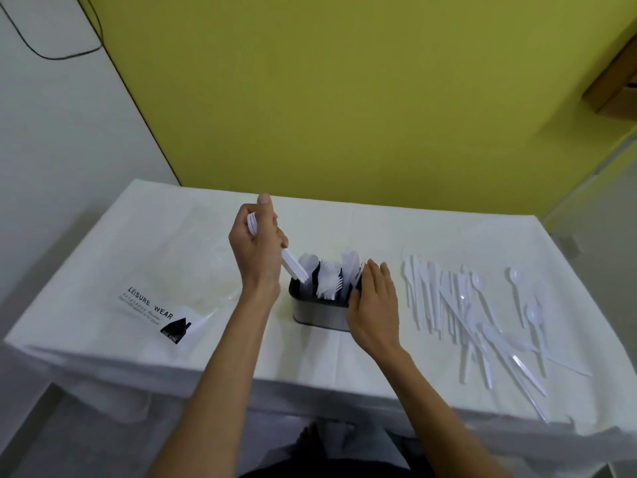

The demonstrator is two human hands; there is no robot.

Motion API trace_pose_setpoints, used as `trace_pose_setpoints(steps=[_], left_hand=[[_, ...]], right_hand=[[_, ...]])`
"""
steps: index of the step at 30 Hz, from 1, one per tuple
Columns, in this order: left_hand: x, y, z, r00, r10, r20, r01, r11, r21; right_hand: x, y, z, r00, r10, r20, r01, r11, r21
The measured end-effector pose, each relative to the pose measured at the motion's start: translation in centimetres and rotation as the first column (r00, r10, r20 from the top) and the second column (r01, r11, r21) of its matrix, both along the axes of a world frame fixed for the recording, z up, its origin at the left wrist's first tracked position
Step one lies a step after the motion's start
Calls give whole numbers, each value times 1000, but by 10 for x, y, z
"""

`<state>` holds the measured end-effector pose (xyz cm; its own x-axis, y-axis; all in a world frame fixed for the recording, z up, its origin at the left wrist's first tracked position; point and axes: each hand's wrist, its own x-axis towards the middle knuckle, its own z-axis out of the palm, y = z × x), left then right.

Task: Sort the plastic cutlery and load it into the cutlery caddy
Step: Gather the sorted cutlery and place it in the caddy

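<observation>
Left hand (256,251) is clamped on a bundle of white cutlery (293,269), its long axis slanting down toward four o'clock into the caddy (319,312) just beside it, while the right hand (374,305), fingers together, steadies the caddy's three o'clock side.

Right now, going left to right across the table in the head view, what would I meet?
Clear plastic bag printed LEISURE WEAR → left hand holding a bundle of white cutlery → metal cutlery caddy → right hand on the caddy's right side → loose white plastic cutlery spread on the white tablecloth.
</observation>
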<state>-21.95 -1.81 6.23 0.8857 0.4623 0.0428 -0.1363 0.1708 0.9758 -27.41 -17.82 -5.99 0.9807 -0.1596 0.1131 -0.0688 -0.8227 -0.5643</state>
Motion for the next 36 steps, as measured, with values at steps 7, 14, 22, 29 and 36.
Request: trace_pose_setpoints(steps=[7,14,22,29,36], left_hand=[[2,-12,-62,987,6,-158,29,976,218],[-10,-16,-113,922,-67,-382,270,818,508],[-6,-10,-100,820,-166,-548,482,716,505],[-5,-46,-61,937,-200,-287,350,536,768],[-10,-137,-50,837,-490,-246,463,393,795]], right_hand=[[0,1,-3,1000,-5,22,6,999,-41],[1,2,-6,999,-5,34,7,998,-55],[1,-2,-12,999,17,40,-14,997,-72],[4,-16,-5,991,125,-42,-118,982,148],[-13,-65,9,999,26,23,-33,913,407]])
